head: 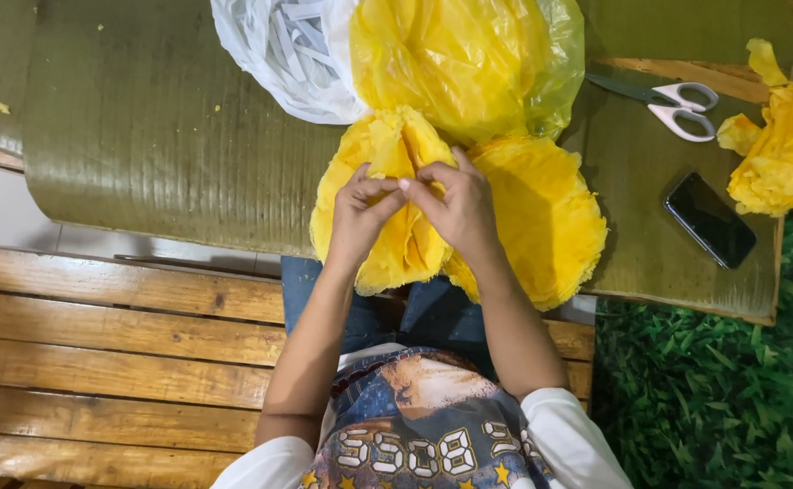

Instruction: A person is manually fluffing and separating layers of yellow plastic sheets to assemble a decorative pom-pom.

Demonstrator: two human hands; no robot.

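Pinching with both sets of fingertips, the left hand point(356, 217) and the right hand point(460, 208) meet at the top middle of a yellow paper flower point(406, 244), each closed narrowly on a fold of its thin tissue. The flower lies under and just beyond the hands, at the near edge of the green mat point(161, 136), its lower petals hanging over that edge toward the person's lap. Its folded middle part runs lengthwise away from the person, narrow at the top where the fingers grip and fanning wider toward the body. A second, rounder yellow flower point(550, 217) touches it on the right, lying flat with its frilled rim outward. Beyond both sits a yellow plastic bag point(469, 54), touching a white bag point(279, 54) on its left. Scissors point(677, 104) and a dark phone point(710, 220) rest farther right, well apart from the hands, near more yellow paper point(781, 149). The wooden bench point(116, 353) lies below the mat.
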